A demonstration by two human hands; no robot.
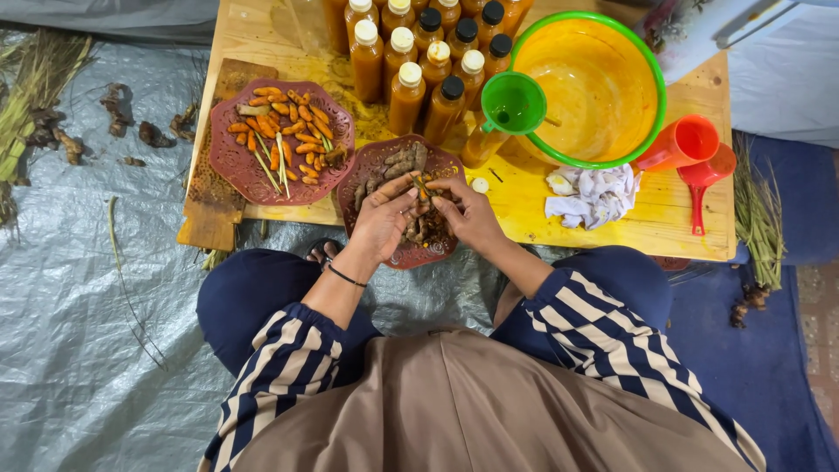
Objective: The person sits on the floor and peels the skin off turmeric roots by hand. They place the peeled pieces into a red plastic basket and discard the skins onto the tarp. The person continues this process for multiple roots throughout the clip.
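Brown, knobbly root pieces (404, 163) lie heaped on a dark red scalloped plastic plate (363, 166) at the centre of the frame, on the near edge of the yellow-stained wooden worktop (612, 232). Both hands meet above it: the left hand (382, 218) and the right hand (472, 214) each pinch a small thin root piece (423, 187) between fingertips, its long axis running roughly up the frame. To the left, a second red plate (229, 162) holds smooth orange peeled roots (284, 122). Amber-filled bottles (406, 92) stand above.
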